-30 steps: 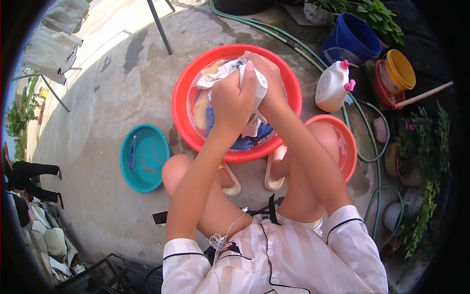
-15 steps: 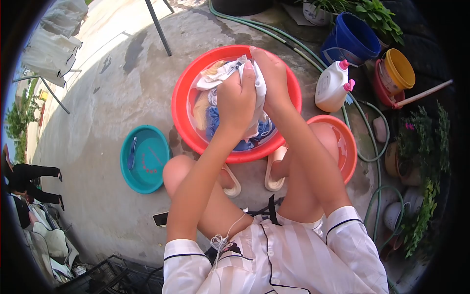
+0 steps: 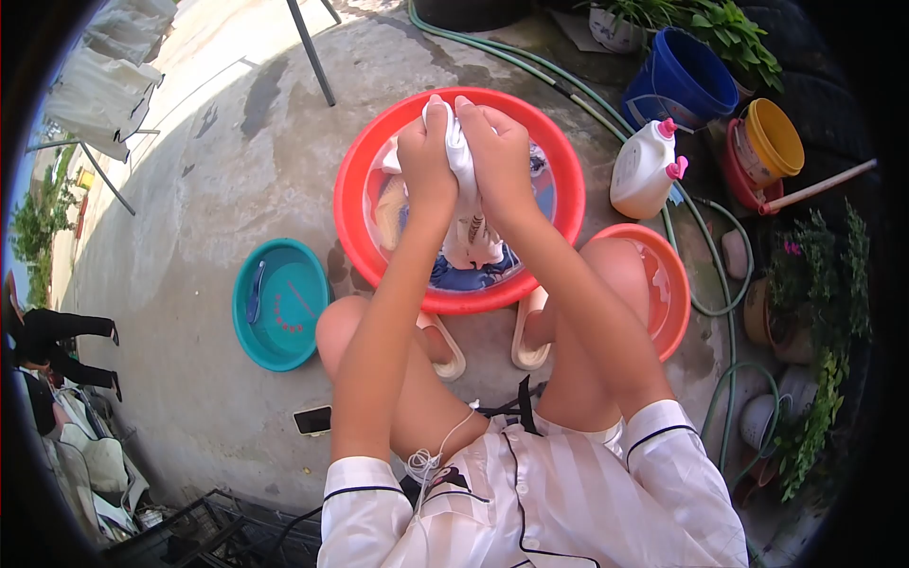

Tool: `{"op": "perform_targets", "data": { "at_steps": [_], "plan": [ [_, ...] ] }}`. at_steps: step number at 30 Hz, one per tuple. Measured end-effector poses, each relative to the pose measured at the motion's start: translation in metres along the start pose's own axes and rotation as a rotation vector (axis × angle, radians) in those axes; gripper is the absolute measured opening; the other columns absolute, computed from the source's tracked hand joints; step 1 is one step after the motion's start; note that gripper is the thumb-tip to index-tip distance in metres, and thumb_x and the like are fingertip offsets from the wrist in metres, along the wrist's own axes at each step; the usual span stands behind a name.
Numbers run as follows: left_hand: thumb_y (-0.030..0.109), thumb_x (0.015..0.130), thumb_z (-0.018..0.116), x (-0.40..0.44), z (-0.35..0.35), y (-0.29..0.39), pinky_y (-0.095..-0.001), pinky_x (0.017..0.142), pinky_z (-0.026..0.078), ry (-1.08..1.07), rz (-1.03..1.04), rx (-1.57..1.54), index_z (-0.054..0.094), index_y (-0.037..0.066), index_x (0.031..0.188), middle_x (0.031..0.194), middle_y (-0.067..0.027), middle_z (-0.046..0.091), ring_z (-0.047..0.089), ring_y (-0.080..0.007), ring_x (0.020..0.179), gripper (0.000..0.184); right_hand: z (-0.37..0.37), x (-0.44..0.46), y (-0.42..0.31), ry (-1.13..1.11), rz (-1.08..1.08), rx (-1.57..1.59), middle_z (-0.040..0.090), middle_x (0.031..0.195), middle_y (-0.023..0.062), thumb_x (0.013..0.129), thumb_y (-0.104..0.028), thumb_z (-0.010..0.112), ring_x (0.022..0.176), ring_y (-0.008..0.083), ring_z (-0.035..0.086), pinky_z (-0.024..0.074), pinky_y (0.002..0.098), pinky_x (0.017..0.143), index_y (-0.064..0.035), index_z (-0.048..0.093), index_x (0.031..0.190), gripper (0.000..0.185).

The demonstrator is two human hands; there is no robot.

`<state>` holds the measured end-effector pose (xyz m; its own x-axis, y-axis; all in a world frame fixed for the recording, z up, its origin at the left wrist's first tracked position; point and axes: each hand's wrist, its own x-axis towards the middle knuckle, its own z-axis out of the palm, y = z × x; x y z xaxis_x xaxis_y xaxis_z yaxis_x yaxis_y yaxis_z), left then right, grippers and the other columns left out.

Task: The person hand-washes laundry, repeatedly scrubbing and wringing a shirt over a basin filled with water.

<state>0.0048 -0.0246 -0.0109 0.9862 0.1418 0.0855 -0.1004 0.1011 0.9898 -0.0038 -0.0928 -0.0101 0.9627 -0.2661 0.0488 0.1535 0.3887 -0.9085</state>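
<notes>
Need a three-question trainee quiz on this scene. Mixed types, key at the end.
1. Multiple choice: What do the left hand and right hand hold together?
(a) a blue bucket
(b) a white cloth
(c) a hose

2. True or false: The teal basin stands on the person's left of the large red basin.

3. Short answer: Which of those two basins is nearer to the phone on the ground?

Key
1: b
2: true
3: the teal basin
</notes>
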Motion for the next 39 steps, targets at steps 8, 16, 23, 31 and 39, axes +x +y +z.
{"op": "perform_targets", "data": {
  "at_steps": [8, 16, 23, 31, 39],
  "plan": [
    [0.031, 0.09, 0.046, -0.029, 0.008, 0.022, -0.0234, 0.054, 0.035, -0.06, 0.073, 0.069, 0.055, 0.0, 0.069, 0.062, 0.0001, 0.05, 0.044, -0.0056, 0.061, 0.039, -0.005, 0.005, -0.017, 0.008, 0.13, 0.144, 0.049, 0.056, -0.002, 0.085, -0.02, 0.052, 0.051, 0.004, 0.044, 0.0344, 0.022, 0.046, -0.0056, 0.052, 0.063, 0.027],
    [0.032, 0.088, 0.049, 0.01, -0.009, -0.002, -0.0247, 0.048, 0.033, 0.008, 0.02, -0.098, 0.052, 0.005, 0.064, 0.059, 0.0006, 0.048, 0.042, -0.005, 0.053, 0.036, 0.009, -0.012, -0.003, -0.048, 0.04, -0.013, 0.054, 0.06, -0.0001, 0.084, -0.018, 0.052, 0.055, 0.0047, 0.047, 0.0362, 0.0216, 0.05, -0.0004, 0.057, 0.067, 0.025],
    [0.025, 0.09, 0.044, -0.034, 0.013, 0.012, -0.0325, 0.05, 0.035, -0.128, 0.236, 0.171, 0.05, -0.006, 0.064, 0.053, -0.0092, 0.047, 0.041, -0.0134, 0.051, 0.041, -0.017, 0.019, -0.012, 0.068, 0.136, 0.187, 0.046, 0.055, -0.0025, 0.086, -0.02, 0.051, 0.049, 0.0054, 0.042, 0.0328, 0.0234, 0.044, -0.007, 0.048, 0.06, 0.029],
    [0.032, 0.09, 0.047, 0.006, -0.012, 0.004, -0.0235, 0.049, 0.033, -0.001, 0.058, -0.053, 0.054, 0.005, 0.064, 0.06, 0.0013, 0.05, 0.045, -0.0052, 0.054, 0.038, 0.001, -0.016, -0.001, -0.137, -0.048, -0.212, 0.053, 0.061, -0.0003, 0.083, -0.018, 0.053, 0.057, 0.0056, 0.048, 0.037, 0.0228, 0.051, -0.0018, 0.057, 0.069, 0.022],
    [0.029, 0.09, 0.043, -0.032, 0.013, 0.006, -0.0349, 0.052, 0.038, -0.089, 0.298, 0.247, 0.052, -0.006, 0.066, 0.056, -0.0164, 0.049, 0.048, -0.0195, 0.051, 0.043, -0.017, 0.012, -0.014, 0.056, 0.185, 0.217, 0.049, 0.058, -0.0028, 0.085, -0.018, 0.052, 0.051, 0.0056, 0.046, 0.0351, 0.023, 0.047, -0.007, 0.051, 0.064, 0.024]
  ]
}}
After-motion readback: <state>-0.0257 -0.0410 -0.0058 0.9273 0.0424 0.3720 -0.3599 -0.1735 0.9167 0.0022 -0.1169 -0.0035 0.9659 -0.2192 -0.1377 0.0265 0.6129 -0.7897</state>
